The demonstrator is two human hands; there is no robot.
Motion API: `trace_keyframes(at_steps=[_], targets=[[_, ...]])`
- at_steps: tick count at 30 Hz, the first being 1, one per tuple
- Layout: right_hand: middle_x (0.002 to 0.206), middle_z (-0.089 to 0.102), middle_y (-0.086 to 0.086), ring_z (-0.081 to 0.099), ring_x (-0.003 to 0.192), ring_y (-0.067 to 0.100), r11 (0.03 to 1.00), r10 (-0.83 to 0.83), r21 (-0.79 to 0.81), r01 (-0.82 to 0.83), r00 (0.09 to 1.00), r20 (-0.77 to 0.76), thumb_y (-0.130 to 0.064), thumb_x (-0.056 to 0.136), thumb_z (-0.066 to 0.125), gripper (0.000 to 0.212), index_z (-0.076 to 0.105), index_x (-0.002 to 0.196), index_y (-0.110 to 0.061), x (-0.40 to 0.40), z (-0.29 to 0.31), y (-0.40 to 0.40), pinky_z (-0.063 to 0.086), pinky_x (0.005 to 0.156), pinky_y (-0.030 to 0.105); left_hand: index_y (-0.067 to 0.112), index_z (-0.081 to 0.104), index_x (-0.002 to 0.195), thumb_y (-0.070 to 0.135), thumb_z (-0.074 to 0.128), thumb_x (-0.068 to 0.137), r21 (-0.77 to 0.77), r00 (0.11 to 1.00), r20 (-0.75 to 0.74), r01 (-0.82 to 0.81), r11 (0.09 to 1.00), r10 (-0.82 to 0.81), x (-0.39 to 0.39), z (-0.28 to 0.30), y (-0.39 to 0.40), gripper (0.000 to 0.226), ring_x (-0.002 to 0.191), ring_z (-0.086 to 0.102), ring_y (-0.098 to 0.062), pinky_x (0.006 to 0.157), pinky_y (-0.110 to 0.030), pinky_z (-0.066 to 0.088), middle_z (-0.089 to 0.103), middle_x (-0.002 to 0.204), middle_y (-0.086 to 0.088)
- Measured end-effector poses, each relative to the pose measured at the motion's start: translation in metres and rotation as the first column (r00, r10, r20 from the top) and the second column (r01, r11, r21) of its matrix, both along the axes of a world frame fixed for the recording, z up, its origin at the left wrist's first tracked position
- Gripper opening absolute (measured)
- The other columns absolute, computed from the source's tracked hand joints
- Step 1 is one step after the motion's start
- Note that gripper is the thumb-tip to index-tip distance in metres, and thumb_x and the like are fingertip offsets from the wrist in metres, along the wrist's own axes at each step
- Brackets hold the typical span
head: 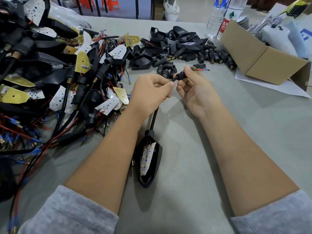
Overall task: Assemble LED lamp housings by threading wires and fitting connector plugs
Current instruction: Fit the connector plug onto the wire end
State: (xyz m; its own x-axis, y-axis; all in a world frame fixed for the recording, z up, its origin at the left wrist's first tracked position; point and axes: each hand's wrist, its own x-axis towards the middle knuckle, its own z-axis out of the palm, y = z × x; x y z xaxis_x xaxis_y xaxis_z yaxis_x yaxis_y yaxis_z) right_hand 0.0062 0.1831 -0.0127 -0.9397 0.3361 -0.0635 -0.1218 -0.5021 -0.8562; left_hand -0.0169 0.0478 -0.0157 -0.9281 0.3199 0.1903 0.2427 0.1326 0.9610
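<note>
At nine o'clock a tangled heap of wired lamp housings is lying on the grey tabletop. Toward the centre, a black sleeved cable is being gripped by the curled fingers of the left hand. From it, at six o'clock, a lamp housing with its LED board is resting on the tabletop. A black connector plug is being pinched by the right hand, with red and blue wires protruding at twelve o'clock. Loose plugs and a cardboard box are lying at two o'clock.
</note>
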Motion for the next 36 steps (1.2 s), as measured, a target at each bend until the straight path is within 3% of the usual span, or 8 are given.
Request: trace_keyframes(at_steps=[5, 11, 15, 21, 23, 28, 33, 36], targets=[[0.067, 0.058, 0.002, 0.048, 0.050, 0.009, 0.975, 0.043, 0.218, -0.036, 0.999, -0.025, -0.013, 0.094, 0.062, 0.011, 0.053, 0.087, -0.012, 0.000, -0.003, -0.005, 0.044, 0.049, 0.019, 0.017, 0.068, 0.073, 0.013, 0.065, 0.091, -0.009, 1.000, -0.004, -0.008, 1.000, 0.008, -0.002, -0.001, 0.003, 0.019, 0.053, 0.053, -0.007, 0.057, -0.020, 0.047, 0.062, 0.051, 0.008], [0.062, 0.057, -0.001, 0.051, 0.050, 0.007, 0.998, -0.055, 0.040, 0.057, 0.997, -0.049, -0.011, 0.094, 0.062, 0.016, 0.054, 0.081, -0.014, -0.001, -0.003, 0.001, 0.047, 0.051, 0.019, 0.016, 0.070, 0.076, 0.023, 0.061, 0.094, -0.082, 0.998, 0.007, 0.064, 0.995, -0.064, -0.006, -0.004, 0.002, 0.021, 0.058, 0.058, -0.006, 0.063, -0.018, 0.049, 0.066, 0.058, 0.007], [0.066, 0.056, 0.001, 0.051, 0.051, 0.008, 0.992, -0.118, -0.049, 0.117, 0.993, -0.016, -0.014, 0.095, 0.062, 0.016, 0.053, 0.081, -0.015, 0.000, -0.003, 0.004, 0.047, 0.052, 0.019, 0.014, 0.070, 0.072, 0.015, 0.056, 0.095, -0.114, 0.987, 0.041, 0.162, 0.980, -0.159, -0.007, -0.003, -0.001, 0.027, 0.060, 0.057, -0.011, 0.061, -0.019, 0.048, 0.065, 0.056, 0.005], [0.061, 0.051, 0.000, 0.045, 0.047, 0.010, 0.960, 0.007, 0.279, 0.000, 1.000, -0.023, -0.010, 0.094, 0.061, 0.009, 0.056, 0.087, -0.013, 0.001, -0.005, -0.006, 0.044, 0.049, 0.022, 0.017, 0.069, 0.070, 0.016, 0.057, 0.097, -0.147, 0.985, 0.006, 0.170, 0.974, -0.171, -0.007, -0.004, 0.000, 0.030, 0.061, 0.052, -0.016, 0.067, -0.031, 0.046, 0.061, 0.052, 0.007], [0.062, 0.050, 0.003, 0.044, 0.047, 0.012, 0.949, 0.018, 0.315, -0.011, 1.000, -0.021, -0.009, 0.094, 0.061, 0.009, 0.057, 0.086, -0.012, 0.001, -0.005, -0.008, 0.045, 0.050, 0.023, 0.017, 0.069, 0.070, 0.016, 0.056, 0.098, -0.152, 0.984, -0.009, 0.174, 0.973, -0.178, -0.007, -0.004, 0.001, 0.030, 0.061, 0.052, -0.016, 0.069, -0.032, 0.047, 0.061, 0.052, 0.008], [0.062, 0.052, 0.004, 0.045, 0.048, 0.012, 0.985, 0.026, 0.172, -0.021, 0.999, -0.028, -0.009, 0.094, 0.060, 0.016, 0.052, 0.081, -0.011, 0.002, -0.002, -0.004, 0.044, 0.050, 0.023, 0.014, 0.070, 0.070, 0.018, 0.054, 0.098, -0.091, 0.982, 0.043, 0.185, 0.979, -0.182, -0.005, -0.001, 0.001, 0.032, 0.057, 0.054, -0.010, 0.059, -0.019, 0.047, 0.061, 0.055, 0.002], [0.076, 0.052, 0.009, 0.044, 0.053, 0.012, 0.997, -0.072, 0.030, 0.072, 0.997, 0.016, -0.010, 0.095, 0.060, 0.016, 0.049, 0.085, -0.013, 0.001, 0.000, 0.000, 0.041, 0.047, 0.020, 0.012, 0.066, 0.058, 0.022, 0.054, 0.093, -0.112, 0.981, 0.107, 0.173, 0.979, -0.162, -0.005, -0.002, -0.002, 0.038, 0.050, 0.056, -0.008, 0.053, -0.018, 0.048, 0.061, 0.052, -0.002], [0.074, 0.050, 0.007, 0.043, 0.053, 0.011, 0.996, -0.056, 0.063, 0.056, 0.998, 0.009, -0.010, 0.095, 0.060, 0.015, 0.049, 0.085, -0.013, 0.001, -0.001, 0.002, 0.039, 0.048, 0.019, 0.015, 0.067, 0.061, 0.024, 0.054, 0.096, -0.122, 0.982, 0.077, 0.183, 0.975, -0.175, -0.007, -0.006, -0.003, 0.038, 0.052, 0.055, -0.007, 0.057, -0.018, 0.048, 0.062, 0.053, 0.003]])
